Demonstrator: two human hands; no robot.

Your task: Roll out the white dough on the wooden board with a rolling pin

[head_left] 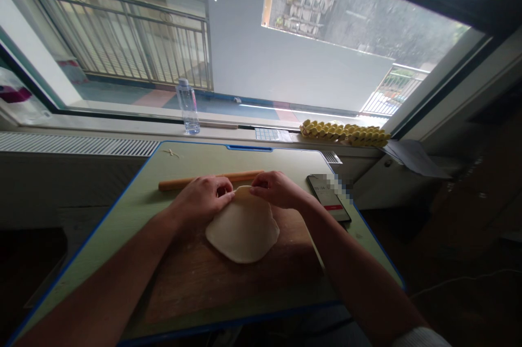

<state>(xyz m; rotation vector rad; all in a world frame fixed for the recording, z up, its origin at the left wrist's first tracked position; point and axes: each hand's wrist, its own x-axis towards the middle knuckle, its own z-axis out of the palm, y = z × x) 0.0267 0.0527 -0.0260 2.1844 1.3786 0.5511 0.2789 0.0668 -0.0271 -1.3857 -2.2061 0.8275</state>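
A flat, pale sheet of dough (243, 230) lies on a brown wooden board (196, 290). Its far edge is pinched by my left hand (203, 194) on one side and my right hand (281, 188) on the other, the two sets of fingertips a short way apart. Both hands are closed on that edge. Just beyond them a wooden rolling pin (179, 184) rests across the table, its middle partly hidden behind my hands. The dough's near part spreads over the board in a rounded, uneven shape.
The pale green table (134, 216) has a blue rim. A phone (329, 198) lies to the right, and thin dough scraps (171, 153) at the far left. On the windowsill stand a clear plastic bottle (188, 107) and yellow egg trays (345, 133), with papers (416, 156) beside them.
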